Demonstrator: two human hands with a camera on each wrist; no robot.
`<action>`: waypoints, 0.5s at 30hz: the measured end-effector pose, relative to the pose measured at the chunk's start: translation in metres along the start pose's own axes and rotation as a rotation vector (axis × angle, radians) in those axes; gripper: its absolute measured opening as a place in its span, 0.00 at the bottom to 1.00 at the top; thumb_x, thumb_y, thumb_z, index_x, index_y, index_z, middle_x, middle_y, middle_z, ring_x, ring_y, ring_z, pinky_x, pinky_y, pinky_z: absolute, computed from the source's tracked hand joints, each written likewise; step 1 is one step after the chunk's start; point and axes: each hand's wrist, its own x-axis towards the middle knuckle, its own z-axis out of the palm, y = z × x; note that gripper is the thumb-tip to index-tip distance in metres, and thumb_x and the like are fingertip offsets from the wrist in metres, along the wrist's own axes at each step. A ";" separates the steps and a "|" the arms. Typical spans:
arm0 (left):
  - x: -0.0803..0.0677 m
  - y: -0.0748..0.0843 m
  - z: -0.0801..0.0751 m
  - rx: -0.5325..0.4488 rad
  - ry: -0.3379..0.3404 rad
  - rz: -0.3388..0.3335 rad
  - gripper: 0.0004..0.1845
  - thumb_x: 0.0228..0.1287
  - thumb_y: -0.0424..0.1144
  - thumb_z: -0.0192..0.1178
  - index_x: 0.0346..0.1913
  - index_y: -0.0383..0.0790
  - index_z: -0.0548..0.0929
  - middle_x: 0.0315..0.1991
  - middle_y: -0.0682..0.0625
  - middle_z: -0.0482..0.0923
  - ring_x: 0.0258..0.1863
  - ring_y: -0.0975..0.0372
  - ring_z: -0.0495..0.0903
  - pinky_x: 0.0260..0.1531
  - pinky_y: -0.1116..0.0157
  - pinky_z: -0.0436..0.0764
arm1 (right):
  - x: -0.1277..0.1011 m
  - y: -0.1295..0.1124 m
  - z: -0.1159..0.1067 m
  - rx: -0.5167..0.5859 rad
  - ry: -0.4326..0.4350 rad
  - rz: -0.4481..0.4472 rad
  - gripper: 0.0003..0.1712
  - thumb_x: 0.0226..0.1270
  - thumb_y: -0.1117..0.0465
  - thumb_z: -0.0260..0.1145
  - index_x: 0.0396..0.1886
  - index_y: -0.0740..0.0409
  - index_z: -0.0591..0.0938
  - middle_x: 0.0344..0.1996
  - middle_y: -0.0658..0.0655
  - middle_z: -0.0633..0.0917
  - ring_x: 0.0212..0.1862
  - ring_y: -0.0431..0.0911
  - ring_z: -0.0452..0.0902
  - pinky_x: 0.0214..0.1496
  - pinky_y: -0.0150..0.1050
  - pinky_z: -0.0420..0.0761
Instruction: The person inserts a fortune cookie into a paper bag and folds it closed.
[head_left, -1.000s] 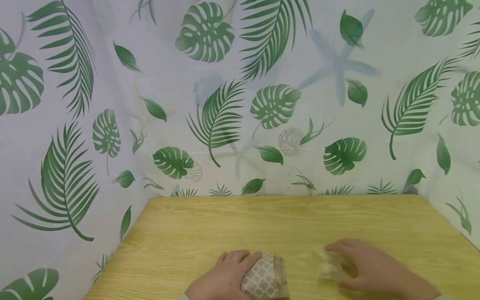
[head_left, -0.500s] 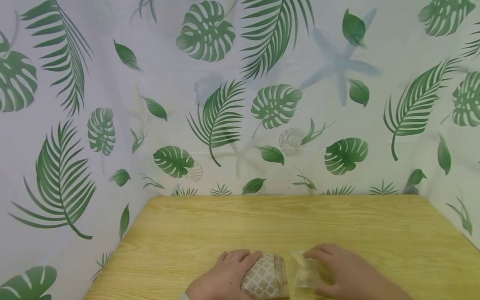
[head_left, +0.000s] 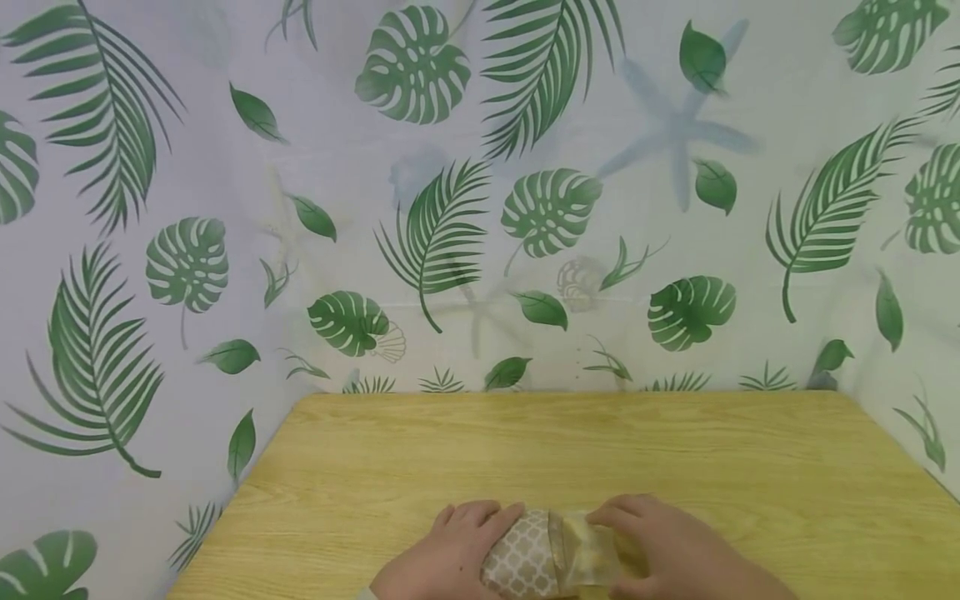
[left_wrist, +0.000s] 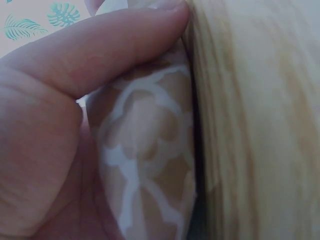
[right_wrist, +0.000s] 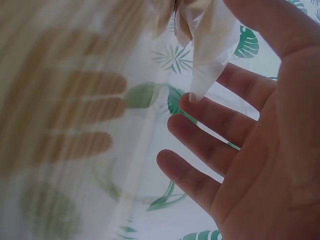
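A tan paper bag point(head_left: 522, 554) with a white lattice pattern lies on its side at the table's front, its mouth facing right. My left hand point(head_left: 450, 554) grips it from the left; the left wrist view shows the thumb point(left_wrist: 110, 47) laid across the patterned side point(left_wrist: 142, 130). From the other side, my right hand point(head_left: 671, 550) holds a small clear plastic packet point(head_left: 588, 552) with something pale yellowish inside, and its near end overlaps the bag's mouth. In the right wrist view, the packet point(right_wrist: 212, 40) hangs at the thumb and forefinger, while the other fingers stretch out loosely.
The wood-grain table point(head_left: 570, 442) stretches back to a white cloth point(head_left: 480, 350) printed with green leaves and starfish. The same cloth rises along the left and right sides. Reflections of fingers show on the tabletop in the right wrist view.
My right hand has moved left with the clear packet, from apart on the table's right to the paper bag's mouth. The left hand and the bag have stayed in place.
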 end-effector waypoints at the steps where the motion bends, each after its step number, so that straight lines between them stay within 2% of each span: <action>1: 0.000 0.000 0.000 0.000 -0.001 -0.001 0.57 0.52 0.73 0.67 0.81 0.58 0.54 0.72 0.51 0.62 0.72 0.55 0.60 0.68 0.39 0.60 | 0.001 0.000 0.001 -0.005 0.001 -0.008 0.37 0.57 0.28 0.69 0.63 0.37 0.80 0.59 0.45 0.79 0.59 0.50 0.76 0.55 0.55 0.80; 8: 0.000 0.000 0.001 0.018 -0.001 0.000 0.56 0.54 0.71 0.67 0.81 0.59 0.54 0.72 0.51 0.63 0.71 0.55 0.61 0.67 0.40 0.60 | 0.006 -0.002 0.008 -0.045 -0.005 -0.048 0.37 0.57 0.27 0.69 0.62 0.39 0.81 0.57 0.46 0.80 0.57 0.49 0.77 0.53 0.54 0.81; 15: -0.002 0.003 0.001 0.024 -0.005 -0.021 0.55 0.53 0.74 0.65 0.81 0.61 0.54 0.72 0.53 0.63 0.71 0.56 0.62 0.68 0.41 0.61 | 0.011 -0.008 0.013 -0.007 -0.034 -0.065 0.36 0.57 0.28 0.69 0.62 0.38 0.81 0.58 0.46 0.80 0.57 0.49 0.76 0.55 0.54 0.80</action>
